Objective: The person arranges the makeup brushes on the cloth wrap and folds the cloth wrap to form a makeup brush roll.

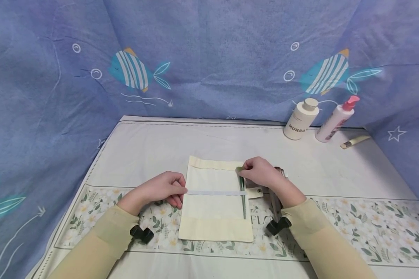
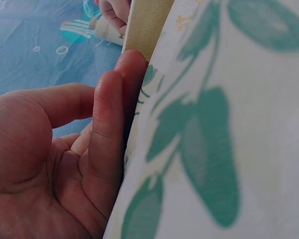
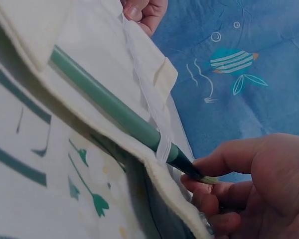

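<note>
A cream cloth brush roll lies unfolded on the table, with a white elastic band across its middle. Along its right side runs a green-handled brush, passing under the elastic; its lower end reaches the bottom pocket. My right hand pinches this brush near its bristle end, where the pale bristles show between thumb and fingers. With thumb and finger, my left hand grips the roll's left edge beside the elastic. In the left wrist view, the left fingers partly hide that edge.
More brushes lie right of the roll, partly hidden under my right forearm. A snap strap sticks out from the roll. At the back right stand a white bottle and a pink-topped pump bottle, near a flat beige item.
</note>
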`<state>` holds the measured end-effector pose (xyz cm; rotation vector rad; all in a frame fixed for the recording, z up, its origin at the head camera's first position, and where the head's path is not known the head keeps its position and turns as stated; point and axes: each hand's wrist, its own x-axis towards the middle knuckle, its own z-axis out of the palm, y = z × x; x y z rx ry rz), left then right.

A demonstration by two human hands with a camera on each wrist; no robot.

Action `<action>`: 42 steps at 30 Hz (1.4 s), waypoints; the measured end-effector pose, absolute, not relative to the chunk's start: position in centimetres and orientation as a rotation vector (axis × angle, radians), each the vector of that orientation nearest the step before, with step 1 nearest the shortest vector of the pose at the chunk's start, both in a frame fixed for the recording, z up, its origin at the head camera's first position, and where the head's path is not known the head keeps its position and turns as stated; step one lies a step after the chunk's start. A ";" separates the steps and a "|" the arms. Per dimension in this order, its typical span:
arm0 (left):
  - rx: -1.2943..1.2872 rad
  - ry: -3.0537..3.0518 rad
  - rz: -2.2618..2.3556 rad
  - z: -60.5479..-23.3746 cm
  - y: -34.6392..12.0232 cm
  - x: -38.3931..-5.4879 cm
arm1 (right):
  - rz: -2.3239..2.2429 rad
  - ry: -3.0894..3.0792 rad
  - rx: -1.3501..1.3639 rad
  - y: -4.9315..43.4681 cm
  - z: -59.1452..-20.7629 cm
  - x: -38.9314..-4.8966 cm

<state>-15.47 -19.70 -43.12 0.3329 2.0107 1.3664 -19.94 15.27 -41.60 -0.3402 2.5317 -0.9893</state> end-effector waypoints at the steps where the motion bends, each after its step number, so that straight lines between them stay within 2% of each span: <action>1: 0.334 2.012 1.364 -43.1 -19.7 -15.5 | -0.972 2.534 -0.341 15.3 -41.5 -19.9; 26: 0.293 2.025 1.358 -43.1 -19.6 -15.3 | -0.871 2.578 -0.303 15.1 -41.1 -19.5; 42: 0.298 2.028 1.354 -43.2 -19.6 -15.4 | -0.966 2.676 -0.272 19.1 -39.4 -19.5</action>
